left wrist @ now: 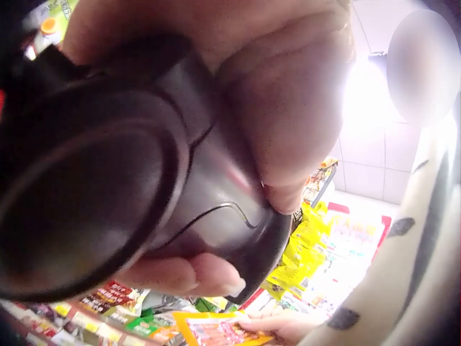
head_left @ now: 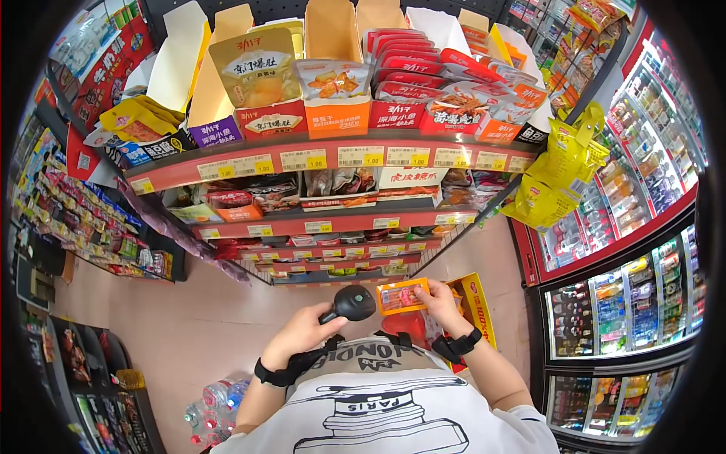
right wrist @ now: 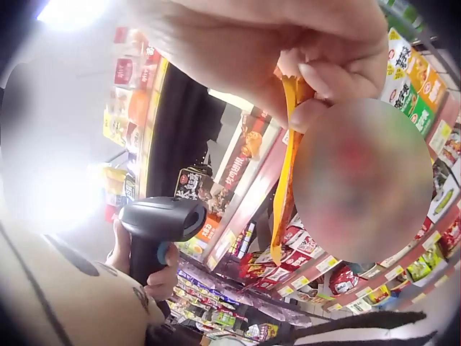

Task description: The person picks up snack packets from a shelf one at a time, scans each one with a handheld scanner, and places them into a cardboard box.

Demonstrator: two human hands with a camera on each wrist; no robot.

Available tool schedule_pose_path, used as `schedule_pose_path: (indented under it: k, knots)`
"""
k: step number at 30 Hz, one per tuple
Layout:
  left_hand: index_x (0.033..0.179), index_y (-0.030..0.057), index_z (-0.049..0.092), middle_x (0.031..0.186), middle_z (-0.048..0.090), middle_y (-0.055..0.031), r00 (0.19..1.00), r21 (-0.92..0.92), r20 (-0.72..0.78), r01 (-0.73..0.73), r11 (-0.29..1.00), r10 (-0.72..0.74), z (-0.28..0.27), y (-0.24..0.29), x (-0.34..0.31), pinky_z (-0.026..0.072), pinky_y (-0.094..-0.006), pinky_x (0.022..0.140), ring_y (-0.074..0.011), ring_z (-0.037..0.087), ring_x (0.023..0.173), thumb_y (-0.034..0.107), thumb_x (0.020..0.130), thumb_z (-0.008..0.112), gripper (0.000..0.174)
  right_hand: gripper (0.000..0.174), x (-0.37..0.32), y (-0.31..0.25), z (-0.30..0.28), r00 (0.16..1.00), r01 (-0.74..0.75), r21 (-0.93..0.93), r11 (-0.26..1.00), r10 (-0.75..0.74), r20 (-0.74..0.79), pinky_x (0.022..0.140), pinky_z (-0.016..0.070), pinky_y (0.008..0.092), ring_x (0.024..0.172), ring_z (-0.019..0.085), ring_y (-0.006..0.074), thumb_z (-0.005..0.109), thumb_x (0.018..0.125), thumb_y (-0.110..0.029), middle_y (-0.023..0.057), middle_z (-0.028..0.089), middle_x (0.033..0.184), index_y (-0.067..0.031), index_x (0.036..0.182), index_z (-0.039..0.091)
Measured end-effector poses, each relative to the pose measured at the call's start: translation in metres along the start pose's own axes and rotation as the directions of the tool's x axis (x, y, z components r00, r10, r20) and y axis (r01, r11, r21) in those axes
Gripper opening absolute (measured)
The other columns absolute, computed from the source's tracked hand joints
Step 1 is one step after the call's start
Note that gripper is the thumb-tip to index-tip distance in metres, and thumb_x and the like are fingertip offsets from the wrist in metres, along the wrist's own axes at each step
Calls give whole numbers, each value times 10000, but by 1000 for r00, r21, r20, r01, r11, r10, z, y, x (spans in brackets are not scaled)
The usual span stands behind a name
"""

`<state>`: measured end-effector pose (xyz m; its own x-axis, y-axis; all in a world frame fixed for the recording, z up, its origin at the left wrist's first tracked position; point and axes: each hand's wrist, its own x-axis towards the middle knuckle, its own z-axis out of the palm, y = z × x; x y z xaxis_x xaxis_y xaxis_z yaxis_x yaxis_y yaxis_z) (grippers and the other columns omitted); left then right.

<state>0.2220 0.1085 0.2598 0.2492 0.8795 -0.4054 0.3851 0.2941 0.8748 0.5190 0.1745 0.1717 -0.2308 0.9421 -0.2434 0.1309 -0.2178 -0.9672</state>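
Note:
A black handheld scanner is gripped by its handle in the left hand, its head tilted toward the right hand. In the left wrist view the scanner fills the near left, with fingers curled round it. The right hand pinches an orange-edged snack packet by its right end, beside the scanner and apart from it. Seen edge-on in the right wrist view, the packet hangs from the thumb and fingers of the right hand.
Ahead stands a snack rack with a red-edged shelf of open boxes. A yellow carton is on the floor right of the right hand. Bottles stand low at left. Drink coolers line the right; yellow bags hang at the rack's side.

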Motion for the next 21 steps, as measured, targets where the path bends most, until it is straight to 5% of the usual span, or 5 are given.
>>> schedule_pose_path:
  k: [11, 18, 20, 21]
  knots:
    - [936, -16, 598, 723, 634, -114, 1000, -10, 26, -15, 1000, 15, 1, 3, -4, 458, -308, 632, -182, 598, 668, 343, 829, 603, 375, 194, 7, 8, 2, 998, 27, -236, 971, -11, 69, 743, 459, 243, 807, 568, 89, 516, 906, -122, 47, 627, 901, 37, 1002, 571]
    - [932, -16, 598, 706, 626, -89, 999, 2, 37, 5, 1000, -5, 2, 5, -5, 454, -296, 625, -162, 584, 659, 335, 830, 610, 366, 195, 7, 9, 2, 997, -32, -208, 978, 47, 66, 741, 456, 241, 804, 562, 87, 518, 906, -127, 47, 627, 897, 39, 994, 569]
    - [932, -17, 597, 695, 619, -80, 999, -8, 35, 28, 1000, -27, 3, 8, -7, 452, -290, 622, -153, 577, 655, 337, 831, 610, 368, 199, 7, 19, 1, 1000, 25, -108, 994, -24, 13, 557, 450, 273, 600, 549, 114, 569, 859, -149, 66, 635, 785, 19, 963, 592]
    - [936, -18, 596, 689, 612, -74, 999, -16, 21, 35, 999, -34, 3, 9, -8, 451, -288, 620, -146, 569, 653, 338, 831, 611, 371, 199, 7, 26, -1, 1000, 23, -108, 994, -22, 11, 557, 450, 273, 600, 549, 114, 569, 859, -149, 66, 635, 785, 19, 963, 592]
